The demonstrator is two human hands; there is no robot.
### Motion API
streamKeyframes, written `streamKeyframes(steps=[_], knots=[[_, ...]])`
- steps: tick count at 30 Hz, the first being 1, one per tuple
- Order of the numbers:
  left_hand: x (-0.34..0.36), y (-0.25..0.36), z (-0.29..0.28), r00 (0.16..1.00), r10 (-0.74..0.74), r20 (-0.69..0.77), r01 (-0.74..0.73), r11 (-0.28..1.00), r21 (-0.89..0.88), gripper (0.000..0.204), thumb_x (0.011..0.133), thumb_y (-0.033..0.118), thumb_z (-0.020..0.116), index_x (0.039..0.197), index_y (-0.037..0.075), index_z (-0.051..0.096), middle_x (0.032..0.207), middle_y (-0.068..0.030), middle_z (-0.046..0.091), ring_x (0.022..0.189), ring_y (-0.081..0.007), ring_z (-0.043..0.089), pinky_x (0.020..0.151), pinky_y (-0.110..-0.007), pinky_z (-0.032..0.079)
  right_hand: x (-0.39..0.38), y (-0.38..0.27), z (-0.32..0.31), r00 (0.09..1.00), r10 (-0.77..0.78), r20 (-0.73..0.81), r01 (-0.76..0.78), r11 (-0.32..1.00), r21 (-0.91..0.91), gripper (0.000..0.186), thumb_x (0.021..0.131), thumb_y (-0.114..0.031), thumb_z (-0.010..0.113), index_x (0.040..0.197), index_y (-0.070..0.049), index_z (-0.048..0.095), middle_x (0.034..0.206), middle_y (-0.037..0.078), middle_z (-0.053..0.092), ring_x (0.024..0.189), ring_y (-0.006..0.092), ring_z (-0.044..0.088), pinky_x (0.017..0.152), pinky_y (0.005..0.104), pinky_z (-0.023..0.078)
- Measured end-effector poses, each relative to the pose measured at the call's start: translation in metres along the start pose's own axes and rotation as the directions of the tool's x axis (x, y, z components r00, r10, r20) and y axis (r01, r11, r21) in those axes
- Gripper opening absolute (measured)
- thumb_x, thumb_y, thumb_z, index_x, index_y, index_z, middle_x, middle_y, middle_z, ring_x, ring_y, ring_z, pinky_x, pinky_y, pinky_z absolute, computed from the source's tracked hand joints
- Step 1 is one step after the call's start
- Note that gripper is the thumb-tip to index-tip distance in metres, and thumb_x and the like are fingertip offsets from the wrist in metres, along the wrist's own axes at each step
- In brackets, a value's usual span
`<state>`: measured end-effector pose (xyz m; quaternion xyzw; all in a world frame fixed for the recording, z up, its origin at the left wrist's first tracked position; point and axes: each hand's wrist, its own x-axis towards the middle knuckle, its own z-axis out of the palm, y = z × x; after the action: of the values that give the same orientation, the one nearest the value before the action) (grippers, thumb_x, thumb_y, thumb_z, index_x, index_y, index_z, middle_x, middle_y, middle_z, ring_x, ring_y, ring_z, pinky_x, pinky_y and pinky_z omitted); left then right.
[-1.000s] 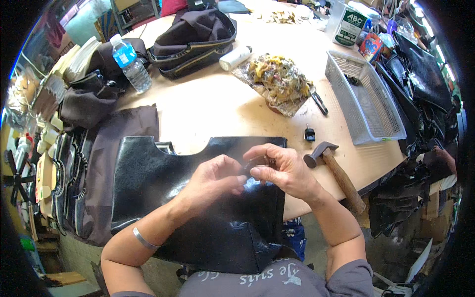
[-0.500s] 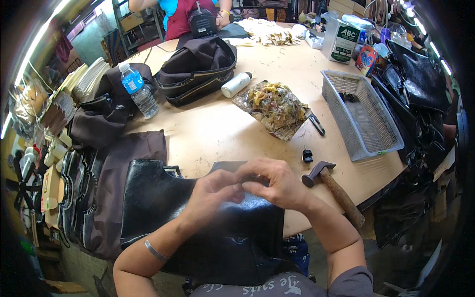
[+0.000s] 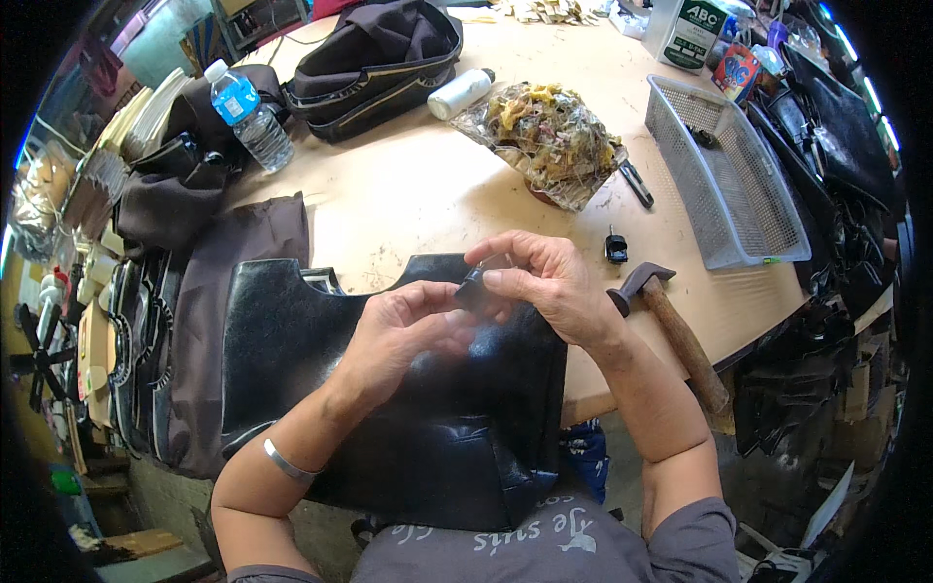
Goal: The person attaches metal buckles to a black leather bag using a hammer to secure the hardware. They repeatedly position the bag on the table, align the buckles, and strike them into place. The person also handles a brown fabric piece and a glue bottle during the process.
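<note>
small dark piece (image 3: 470, 288), pinched between both my hands above the glossy black leather panel (image 3: 292, 350) on the desk (image 3: 408, 204); looks light and stiff, best held by its edges; left hand (image 3: 403, 330) and right hand (image 3: 544, 287) grip pinching it, wooden-handled hammer (image 3: 671, 325) beside

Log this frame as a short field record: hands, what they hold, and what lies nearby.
Left hand: fingertips meet the right hand's over the black leather panel
Right hand: pinching a small dark piece
Hammer: lying right of the hands, untouched
Wire basket: far right on the wooden table
Water bottle: upright, far left
</note>
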<state>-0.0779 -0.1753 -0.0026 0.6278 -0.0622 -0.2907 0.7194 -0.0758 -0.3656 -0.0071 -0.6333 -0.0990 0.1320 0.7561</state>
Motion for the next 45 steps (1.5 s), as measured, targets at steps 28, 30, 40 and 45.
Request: streamKeyframes(steps=[28,30,40,45], knots=[[0.008,-0.014,-0.002,0.998,-0.002,-0.058,0.005,0.998,0.055,0.018,0.083,0.012,0.056,0.095,-0.002,0.052,0.080,-0.0099,0.060,0.069,-0.0133,0.060,0.062,-0.023,0.051,-0.004,0.011,0.003,1.000,0.007,-0.021,-0.008,0.998,-0.057,0.022,0.081,-0.009,0.058,0.100,0.000,0.056,0.074,0.002,0.059,0.062,0.0048,0.054,0.056,0.0175,0.045],[0.009,-0.014,-0.001,0.998,-0.013,-0.064,0.017,0.998,0.052,0.018,0.084,0.012,0.055,0.095,-0.001,0.052,0.079,-0.0086,0.059,0.068,-0.0123,0.059,0.062,-0.023,0.051,-0.005,0.011,0.005,0.998,-0.010,-0.054,0.004,0.994,-0.105,0.021,0.080,-0.006,0.057,0.099,0.001,0.056,0.075,0.004,0.059,0.061,0.0059,0.054,0.055,0.0186,0.046],[0.008,-0.024,0.003,0.996,0.053,-0.070,-0.039,0.982,0.184,0.015,0.085,0.011,0.053,0.094,-0.001,0.052,0.075,-0.0042,0.056,0.066,-0.0093,0.054,0.061,-0.021,0.045,-0.013,0.022,0.024,0.880,-0.472,-0.054,0.358,0.733,-0.579,0.018,0.074,0.001,0.057,0.092,0.002,0.058,0.083,0.014,0.060,0.069,0.0205,0.059,0.060,0.0271,0.047],[0.009,-0.006,-0.006,0.986,0.126,-0.111,-0.064,0.894,0.444,0.034,0.081,0.018,0.060,0.106,-0.003,0.052,0.078,-0.0064,0.059,0.070,-0.0115,0.057,0.063,-0.023,0.047,-0.007,0.018,0.018,0.965,-0.189,-0.180,0.140,0.958,-0.251,0.016,0.078,-0.003,0.058,0.093,0.004,0.058,0.075,0.006,0.060,0.062,0.0058,0.054,0.054,0.0200,0.046]])
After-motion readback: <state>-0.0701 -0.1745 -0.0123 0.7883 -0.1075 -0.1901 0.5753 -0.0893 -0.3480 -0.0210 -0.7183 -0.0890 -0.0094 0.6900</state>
